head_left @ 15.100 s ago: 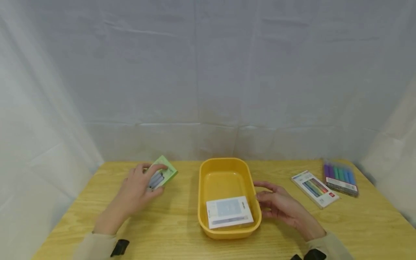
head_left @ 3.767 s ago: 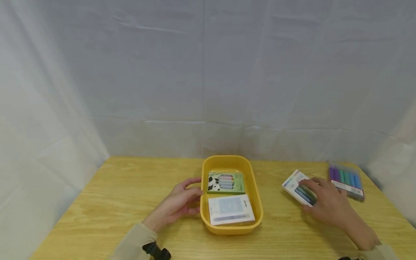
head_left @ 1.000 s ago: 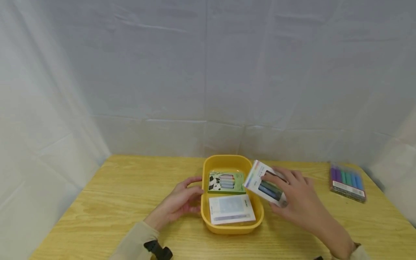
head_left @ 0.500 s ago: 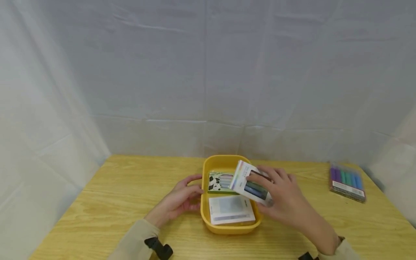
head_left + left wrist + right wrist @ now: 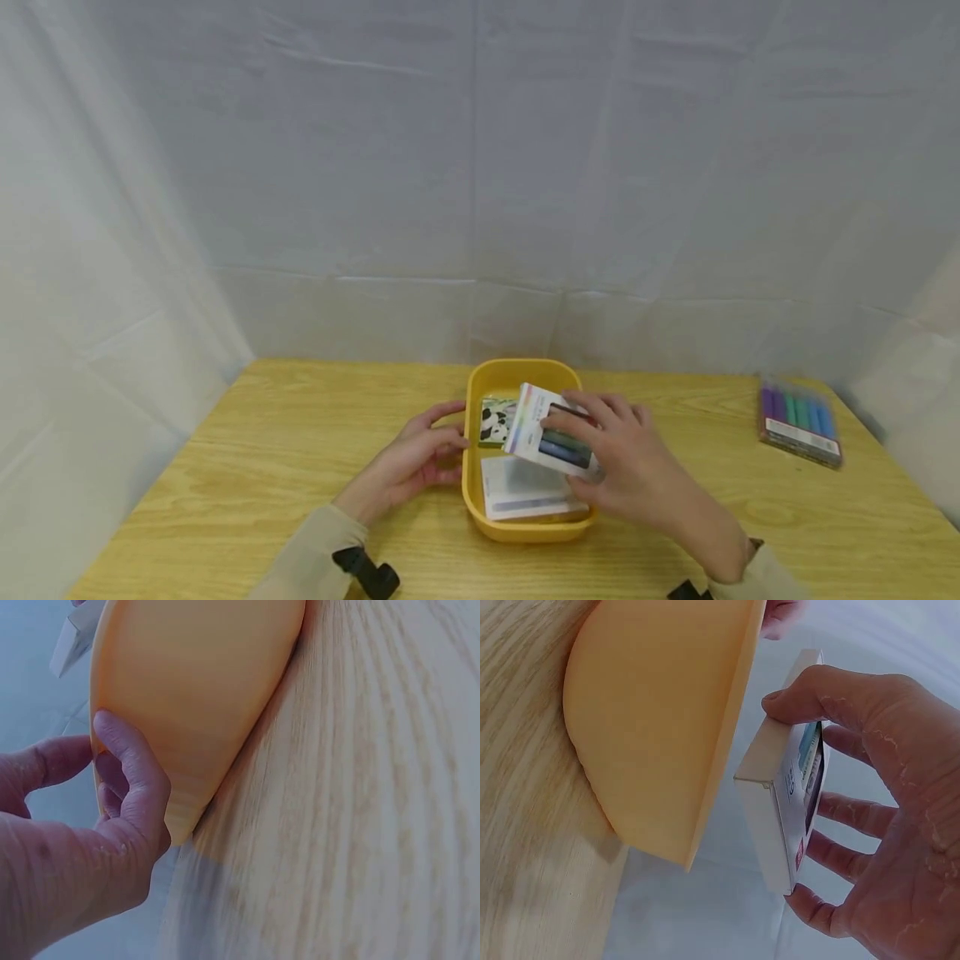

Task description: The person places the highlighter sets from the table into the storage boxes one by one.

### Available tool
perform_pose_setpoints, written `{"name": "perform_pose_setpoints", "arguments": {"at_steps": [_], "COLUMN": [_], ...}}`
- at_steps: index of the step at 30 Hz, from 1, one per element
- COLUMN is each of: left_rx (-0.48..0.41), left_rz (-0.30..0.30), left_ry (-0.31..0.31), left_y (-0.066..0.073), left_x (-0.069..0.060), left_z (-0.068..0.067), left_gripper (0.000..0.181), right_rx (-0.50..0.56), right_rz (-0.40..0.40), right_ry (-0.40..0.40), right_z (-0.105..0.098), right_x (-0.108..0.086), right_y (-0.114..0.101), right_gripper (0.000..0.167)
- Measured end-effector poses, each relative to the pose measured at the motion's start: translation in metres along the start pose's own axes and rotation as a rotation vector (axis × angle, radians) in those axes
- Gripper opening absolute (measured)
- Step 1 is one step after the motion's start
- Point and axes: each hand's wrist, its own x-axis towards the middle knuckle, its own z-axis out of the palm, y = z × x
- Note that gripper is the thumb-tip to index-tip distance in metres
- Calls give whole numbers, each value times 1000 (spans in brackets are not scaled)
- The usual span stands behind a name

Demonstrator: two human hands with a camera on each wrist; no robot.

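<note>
On a wooden table (image 5: 315, 442), a yellow, round-cornered plastic tray (image 5: 525, 532) marks the clock's centre. At nine o'clock, the left hand (image 5: 411, 468) pinches its rim with curled fingers. At three, the right hand (image 5: 630, 462) grips a white cardboard box (image 5: 531, 425) with a dark window, tilted above the tray. Inside lie a green panda-printed box (image 5: 495, 419), partly hidden, toward eleven, and a flat white box (image 5: 517, 493) at six. Farther out at three lies a clear pack of purple, green and blue pens (image 5: 801, 421).
</note>
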Motion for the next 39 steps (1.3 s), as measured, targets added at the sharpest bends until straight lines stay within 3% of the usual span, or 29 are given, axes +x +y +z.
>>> {"name": "perform_pose_setpoints", "arguments": {"at_steps": [10, 24, 39], "left_rx": [-8, -7, -11], "left_rz": [7, 3, 2], "left_ry": [-9, -26, -10], "left_y": [-4, -3, -4], "left_x": [2, 2, -1], "left_z": [0, -1, 0], "left_gripper": [71, 71, 69], "right_rx": [58, 126, 194], "right_rz": [15, -50, -23], "right_ry": [-152, -291, -482], "right_z": [9, 28, 26], "right_x": [5, 13, 23], "right_y": [-4, -4, -3], "right_gripper": [67, 58, 57]}}
